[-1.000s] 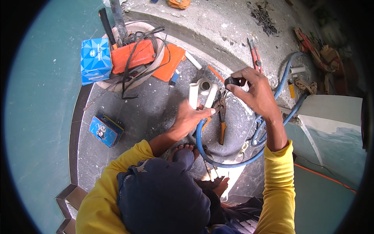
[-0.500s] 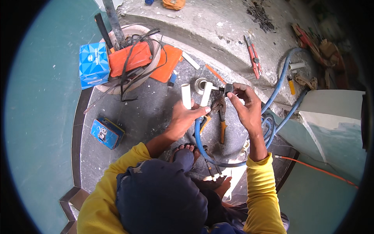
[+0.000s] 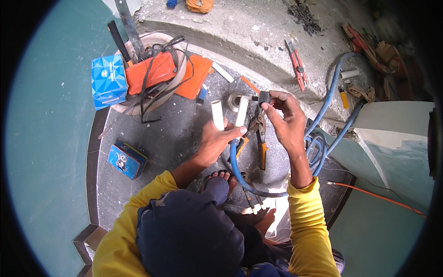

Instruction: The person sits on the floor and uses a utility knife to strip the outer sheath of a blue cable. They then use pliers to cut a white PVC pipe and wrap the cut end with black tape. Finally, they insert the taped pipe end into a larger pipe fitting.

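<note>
My left hand [image 3: 213,142] is closed around two short white plastic pipes, a left one [image 3: 217,115] and a right one [image 3: 241,111], both tilted up. A blue hose [image 3: 235,166] comes up to the right pipe's lower end, by my thumb; their join is hidden. Between the fingertips and thumb of my right hand [image 3: 287,121] is a black ribbed knob-like fitting [image 3: 263,98]. A thin light stem sticks out of it toward the right pipe's top; whether they touch, I cannot tell. Pliers with orange grips [image 3: 263,156] lie on the floor beneath, beside a pale roll or ring [image 3: 234,101].
At the left stands a tub [image 3: 181,74] of cords with an orange case [image 3: 151,72] and a blue box [image 3: 109,81]. A smaller blue box [image 3: 127,160] sits nearer. Red-handled cutters [image 3: 299,69] lie on the concrete step [image 3: 258,39]. An orange hose [image 3: 376,197] runs at right.
My right hand has moved the black fitting slightly up and left, closer to the right pipe's top. The left hand keeps its hold, and the whole view has shifted a little.
</note>
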A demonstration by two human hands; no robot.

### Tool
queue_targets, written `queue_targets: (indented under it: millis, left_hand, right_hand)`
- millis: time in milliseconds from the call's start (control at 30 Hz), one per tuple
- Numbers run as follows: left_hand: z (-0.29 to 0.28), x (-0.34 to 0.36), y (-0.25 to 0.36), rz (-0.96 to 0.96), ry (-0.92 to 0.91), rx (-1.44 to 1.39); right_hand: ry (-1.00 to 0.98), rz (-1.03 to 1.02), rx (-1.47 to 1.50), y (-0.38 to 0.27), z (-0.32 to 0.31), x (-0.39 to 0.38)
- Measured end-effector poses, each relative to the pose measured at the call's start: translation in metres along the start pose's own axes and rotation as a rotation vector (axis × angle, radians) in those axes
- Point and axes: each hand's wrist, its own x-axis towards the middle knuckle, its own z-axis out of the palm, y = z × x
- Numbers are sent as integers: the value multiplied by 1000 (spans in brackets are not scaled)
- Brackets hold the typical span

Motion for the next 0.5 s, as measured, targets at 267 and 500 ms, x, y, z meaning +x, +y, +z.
queue_targets:
  millis: [267,500]
  left_hand:
    - [-9,-2,-1,-58,-25,-67]
    - [-11,2,-6,-52,-45,-126]
  right_hand:
    - [68,102,74,39,1,-24]
    - [67,12,143,0,11,-12]
